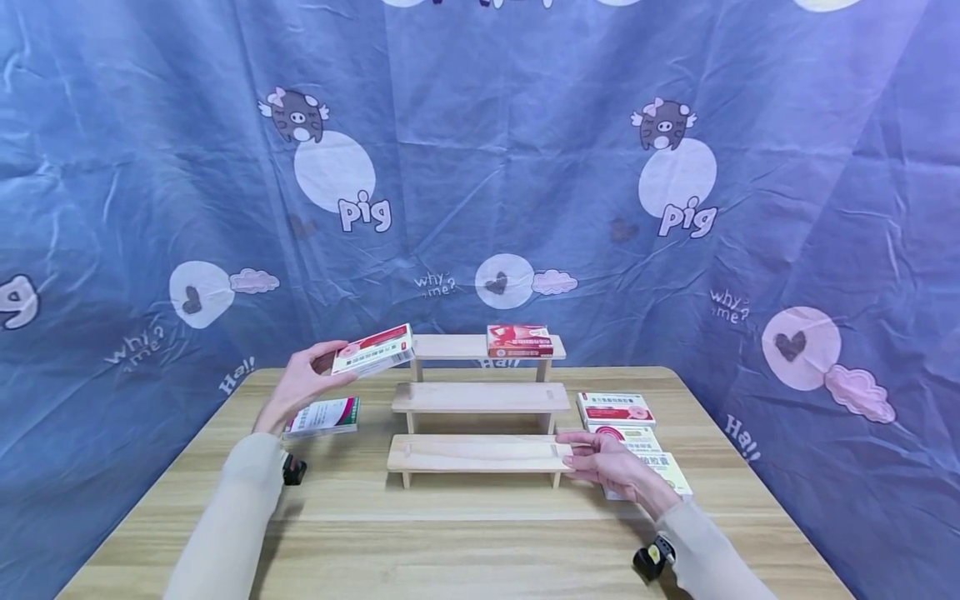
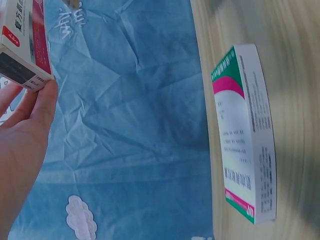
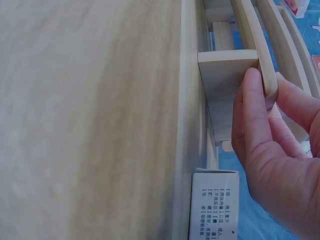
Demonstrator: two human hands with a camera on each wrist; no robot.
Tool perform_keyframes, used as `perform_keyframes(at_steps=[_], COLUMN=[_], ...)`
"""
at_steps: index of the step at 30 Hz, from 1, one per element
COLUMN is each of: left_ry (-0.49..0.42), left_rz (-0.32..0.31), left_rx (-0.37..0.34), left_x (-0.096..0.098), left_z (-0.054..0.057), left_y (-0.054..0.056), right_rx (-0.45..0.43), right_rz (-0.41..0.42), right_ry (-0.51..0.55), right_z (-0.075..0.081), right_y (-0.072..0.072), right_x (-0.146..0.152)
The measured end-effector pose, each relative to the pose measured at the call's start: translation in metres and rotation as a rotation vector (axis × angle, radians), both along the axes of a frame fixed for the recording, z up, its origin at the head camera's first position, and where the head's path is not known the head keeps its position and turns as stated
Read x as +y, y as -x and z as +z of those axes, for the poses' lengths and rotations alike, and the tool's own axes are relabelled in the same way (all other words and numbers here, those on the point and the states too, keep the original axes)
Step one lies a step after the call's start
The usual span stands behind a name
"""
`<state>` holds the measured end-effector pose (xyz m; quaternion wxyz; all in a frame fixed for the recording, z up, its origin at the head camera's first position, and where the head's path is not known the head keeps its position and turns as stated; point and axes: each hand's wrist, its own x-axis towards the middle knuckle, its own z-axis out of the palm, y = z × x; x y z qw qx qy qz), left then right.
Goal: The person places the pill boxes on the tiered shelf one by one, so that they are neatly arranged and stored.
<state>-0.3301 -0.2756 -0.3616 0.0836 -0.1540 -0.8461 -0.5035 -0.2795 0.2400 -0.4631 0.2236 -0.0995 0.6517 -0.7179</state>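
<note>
Step in hand, as judged: left hand (image 1: 303, 377) holds up a red-and-white box (image 1: 373, 350), tilted, just beside the left end of the far shelf (image 1: 448, 347); whether they touch, cannot tell. Left fingers spread only as far as the box, gripping its left end. Right hand (image 1: 609, 464) pinches the right end of the near shelf (image 1: 476, 452), fingers nearly together on the board, seemingly steadying it.

Next move, judged: calls for levelling the box and clearing the shelf's edge.

Containers: all cartons, contents unseen. Mostly red carton (image 1: 519, 341) sits on the far shelf, toward the right. Green-and-white carton (image 1: 322, 415) lies on the surface (image 1: 450, 554), left; right of the shelves, a close group of cartons (image 1: 617, 408), at least three.
</note>
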Motion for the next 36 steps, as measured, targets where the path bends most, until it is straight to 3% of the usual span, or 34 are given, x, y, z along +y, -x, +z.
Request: perform_keyframes(at_steps=[6, 11, 24, 36], left_ry=[-0.03, -0.042, -0.123, -0.157], left_rz=[0.011, 0.013, -0.058, -0.107], left_rx=[0.026, 0.029, 0.039, 0.054], left_x=[0.004, 0.014, 0.046, 0.066], left_z=[-0.012, -0.01, -0.007, -0.011], left_y=[0.02, 0.025, 0.036, 0.047], right_rx=[0.011, 0.02, 0.021, 0.011], right_rz=[0.022, 0.034, 0.01, -0.009], right_ry=[0.012, 0.013, -0.001, -0.019], right_z=[0.0, 0.001, 0.0, -0.003], right_y=[-0.001, -0.001, 0.001, 0.001], right_x=[0.0, 0.0, 0.0, -0.001])
